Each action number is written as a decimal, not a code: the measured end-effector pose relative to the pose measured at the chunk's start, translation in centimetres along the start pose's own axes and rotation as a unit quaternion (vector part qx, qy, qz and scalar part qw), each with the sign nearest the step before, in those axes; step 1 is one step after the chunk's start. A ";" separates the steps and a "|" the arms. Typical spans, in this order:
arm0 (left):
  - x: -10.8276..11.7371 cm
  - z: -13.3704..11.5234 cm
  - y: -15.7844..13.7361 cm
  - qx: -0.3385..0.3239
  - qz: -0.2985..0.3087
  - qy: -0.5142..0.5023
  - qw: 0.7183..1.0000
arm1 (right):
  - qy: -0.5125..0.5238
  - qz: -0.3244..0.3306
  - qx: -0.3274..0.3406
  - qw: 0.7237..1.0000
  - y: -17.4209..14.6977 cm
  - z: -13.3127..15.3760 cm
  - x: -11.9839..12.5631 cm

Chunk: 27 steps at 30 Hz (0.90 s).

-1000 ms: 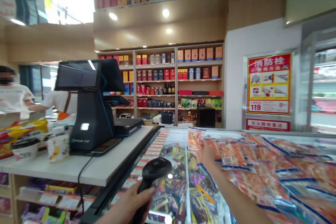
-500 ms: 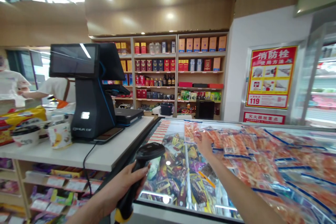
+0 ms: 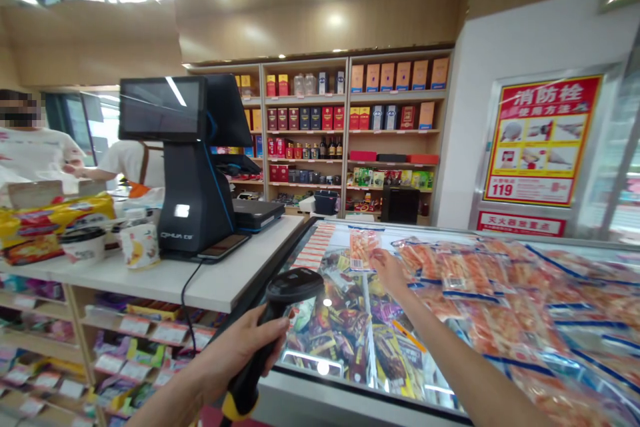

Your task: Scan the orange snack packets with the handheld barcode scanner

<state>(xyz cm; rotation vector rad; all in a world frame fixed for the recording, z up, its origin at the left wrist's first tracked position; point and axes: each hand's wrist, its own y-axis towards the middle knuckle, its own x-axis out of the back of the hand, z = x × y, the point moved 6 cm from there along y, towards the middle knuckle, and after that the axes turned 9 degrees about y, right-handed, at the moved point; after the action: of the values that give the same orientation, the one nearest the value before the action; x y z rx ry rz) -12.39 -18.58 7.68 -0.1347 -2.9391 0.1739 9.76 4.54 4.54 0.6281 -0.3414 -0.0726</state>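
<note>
My left hand (image 3: 255, 340) is wrapped round the handle of a black barcode scanner (image 3: 295, 285) with a yellow base end. The scanner's head points right, over the near left corner of a glass-topped freezer (image 3: 345, 395). My right hand (image 3: 391, 271) reaches across the glass, its fingers closed on the right edge of a clear packet of orange strips (image 3: 364, 243). A barcode shows at that packet's lower left. Right of my hand, more such packets (image 3: 467, 273) with blue edges lie spread over the freezer top.
Wrapped ice creams (image 3: 330, 320) show through the glass. On the left, a white counter (image 3: 240, 267) bears a checkout terminal (image 3: 193, 180), a phone, cups and yellow food packs (image 3: 60, 220). Two people are behind it, one in a white shirt (image 3: 37, 150). Stocked shelves (image 3: 305, 133) line the back.
The packet in my right hand has shifted slightly left, and a gap shows between it and the other packets. My view has turned a little left. The scanner stays in my left hand.
</note>
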 end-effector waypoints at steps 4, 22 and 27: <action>0.0 -0.3 1.4 -0.012 -0.006 -0.019 1.000 | -0.021 -0.011 -0.003 1.000 0.0 0.0 0.1; 3.4 1.1 1.4 0.015 -0.107 0.009 0.994 | -0.130 0.002 -0.087 0.988 -0.7 -1.3 -3.0; 6.1 1.7 -0.5 0.042 -0.139 0.005 0.989 | -0.046 0.020 -0.137 0.989 -1.3 -1.1 -8.6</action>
<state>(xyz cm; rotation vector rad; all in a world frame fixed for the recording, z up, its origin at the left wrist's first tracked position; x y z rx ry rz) -18.78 -18.61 7.21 0.2837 -2.8942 0.2525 2.06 5.61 0.42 0.3451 -0.4243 -0.1074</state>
